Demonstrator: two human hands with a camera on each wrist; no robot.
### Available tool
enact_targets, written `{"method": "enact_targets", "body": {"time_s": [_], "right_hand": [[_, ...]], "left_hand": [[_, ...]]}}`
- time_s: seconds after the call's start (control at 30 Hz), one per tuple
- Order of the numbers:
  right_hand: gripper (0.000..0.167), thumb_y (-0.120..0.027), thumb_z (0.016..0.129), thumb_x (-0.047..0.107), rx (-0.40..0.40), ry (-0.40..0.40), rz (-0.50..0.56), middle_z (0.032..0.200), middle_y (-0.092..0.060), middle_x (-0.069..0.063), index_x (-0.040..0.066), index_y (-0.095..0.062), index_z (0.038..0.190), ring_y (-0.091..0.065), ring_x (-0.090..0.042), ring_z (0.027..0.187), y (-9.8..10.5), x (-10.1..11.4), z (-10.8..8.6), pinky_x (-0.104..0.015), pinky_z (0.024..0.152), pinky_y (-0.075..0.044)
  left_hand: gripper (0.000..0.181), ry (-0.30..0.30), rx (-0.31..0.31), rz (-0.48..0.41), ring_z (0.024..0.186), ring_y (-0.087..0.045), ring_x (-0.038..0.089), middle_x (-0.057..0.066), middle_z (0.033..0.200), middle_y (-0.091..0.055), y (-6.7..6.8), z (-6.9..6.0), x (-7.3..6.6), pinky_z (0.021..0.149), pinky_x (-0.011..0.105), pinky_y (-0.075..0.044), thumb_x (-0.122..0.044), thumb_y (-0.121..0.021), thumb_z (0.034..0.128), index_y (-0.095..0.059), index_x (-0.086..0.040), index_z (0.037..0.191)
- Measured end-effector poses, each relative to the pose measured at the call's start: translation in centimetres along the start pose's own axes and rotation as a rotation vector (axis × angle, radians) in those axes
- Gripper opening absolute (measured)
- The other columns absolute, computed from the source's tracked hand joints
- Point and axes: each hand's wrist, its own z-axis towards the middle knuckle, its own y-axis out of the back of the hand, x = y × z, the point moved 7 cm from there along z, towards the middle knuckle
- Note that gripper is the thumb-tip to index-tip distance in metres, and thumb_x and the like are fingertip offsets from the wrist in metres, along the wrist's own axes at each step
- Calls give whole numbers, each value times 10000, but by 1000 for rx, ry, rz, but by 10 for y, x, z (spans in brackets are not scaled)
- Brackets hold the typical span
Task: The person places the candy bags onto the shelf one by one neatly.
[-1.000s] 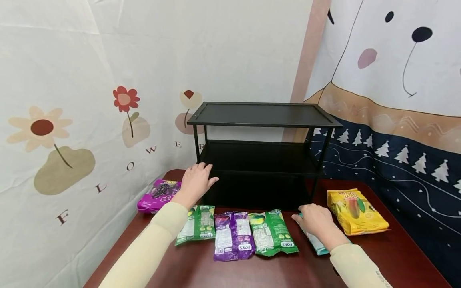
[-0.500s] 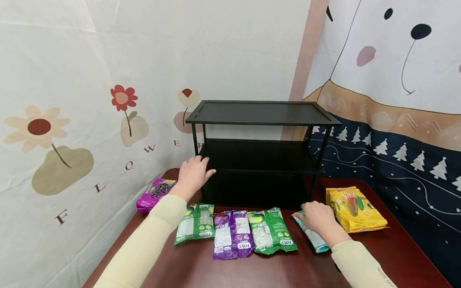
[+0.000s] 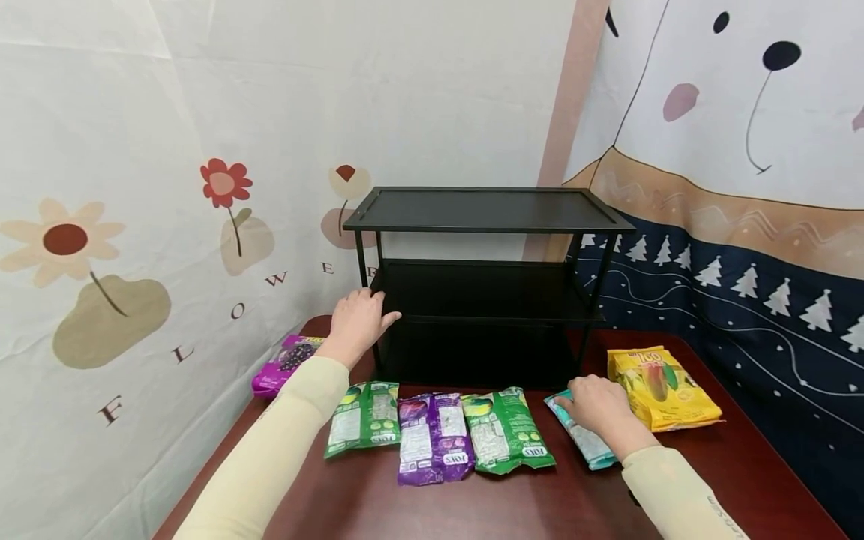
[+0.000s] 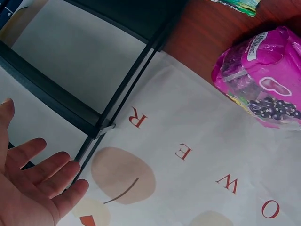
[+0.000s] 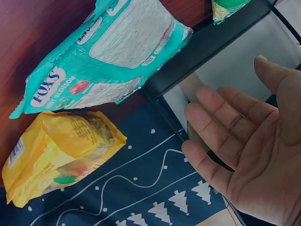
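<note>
Two wide, relaxed grips show. The left hand [image 3: 356,326] has its fingers spread loosely and its thumb held apart; whether its fingertips touch the slim black post [image 3: 362,259] at twelve o'clock from them, I cannot tell. The right hand [image 3: 601,409] is likewise loose, palm uncurled, and the right wrist view shows its fingers apart from the teal packet [image 3: 586,442] – a crinkled, glossy plastic pouch that lies at seven o'clock from that hand, on the table.

The post belongs to a black rack [image 3: 486,210], which stands between ten and eleven o'clock from the right hand: flat rectangular shelves, the uppermost with a raised rim, on thin straight legs.

From the left hand, a shiny magenta packet [image 3: 275,381] printed with dark berries sits at eight o'clock, a creased green packet [image 3: 361,424] at six and a wrinkled purple packet [image 3: 435,442] at five. Between eight and nine o'clock from the right hand lies a second green pouch [image 3: 508,435], rumpled along its sealed edge; between two and three is a plump, pillow-shaped yellow packet [image 3: 664,390].

Under them spreads a smooth, reddish-brown table [image 3: 513,502]. Beyond hangs creased white cloth [image 3: 432,90] with printed flowers – and, towards three o'clock, navy fabric [image 3: 763,352] patterned with white trees.
</note>
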Motion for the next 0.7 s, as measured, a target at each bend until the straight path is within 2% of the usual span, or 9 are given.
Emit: {"method": "enact_targets", "body": {"time_s": [0.23, 0.43, 0.53, 0.7], "right_hand": [[361, -693, 927, 360, 4, -15, -9, 792, -647, -117, -1, -703, 937, -590, -246, 656, -1, -3, -1, -436, 591, -528], [368, -693, 928, 362, 16, -36, -19, 785, -644, -119, -6, -700, 921, -590, -248, 657, -3, -6, -2, -447, 605, -534], [371, -691, 929, 364, 26, -49, -23, 795, -647, -126, -7, -698, 924, -603, -261, 674, -7, -8, -2, -458, 612, -537], [370, -688, 931, 361, 32, -48, -30, 818, -654, -136, -8, -691, 959, -615, -281, 687, -14, -10, -3, -468, 605, -533]], "left_hand": [[594, 21, -29, 38, 1059, -607, 405, 257, 1166, -642, 2, 1, 5, 883, 514, -508, -508, -547, 991, -653, 14, 1255], [572, 69, -54, 51, 898, -633, 380, 218, 952, -663, 2, 1, 14, 763, 510, -539, -504, -587, 972, -727, 51, 978], [577, 98, -40, 58, 834, -629, 363, 194, 867, -635, -3, 2, 21, 717, 502, -543, -504, -594, 967, -727, 48, 865], [589, 131, 2, 66, 839, -627, 368, 195, 857, -620, -15, 5, 32, 722, 514, -542, -505, -570, 980, -730, 51, 868]]}}
